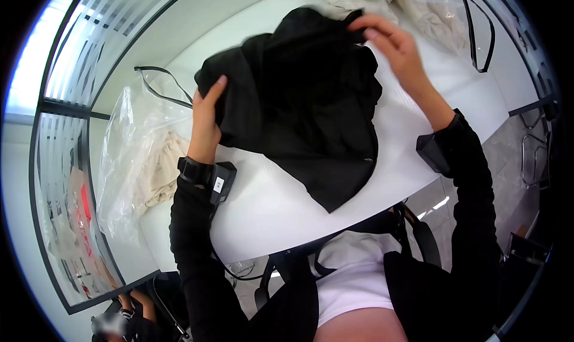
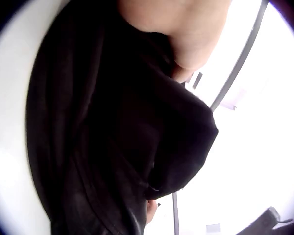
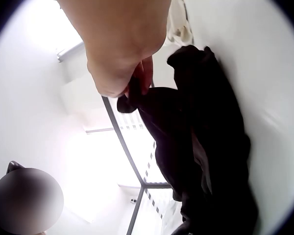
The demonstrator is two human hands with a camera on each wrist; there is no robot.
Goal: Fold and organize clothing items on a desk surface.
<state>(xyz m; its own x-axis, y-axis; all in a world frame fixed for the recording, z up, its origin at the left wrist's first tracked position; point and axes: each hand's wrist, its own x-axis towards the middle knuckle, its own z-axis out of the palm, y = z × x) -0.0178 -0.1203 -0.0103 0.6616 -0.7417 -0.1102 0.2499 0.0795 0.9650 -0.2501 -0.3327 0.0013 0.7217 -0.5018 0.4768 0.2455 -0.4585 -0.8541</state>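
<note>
black garment (image 1: 299,103) held over white table (image 1: 251,216)
left hand (image 1: 206,119) gripped its side, right hand (image 1: 399,52) pinched its far corner; its tip lay near the table edge; a wrist label (image 1: 219,184) was illegible.

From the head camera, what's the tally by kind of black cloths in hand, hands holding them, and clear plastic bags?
Black cloth: 1
Hands: 2 (left hand, right hand)
Clear plastic bags: 2 (left bag, right bag)
Total: 5
</note>
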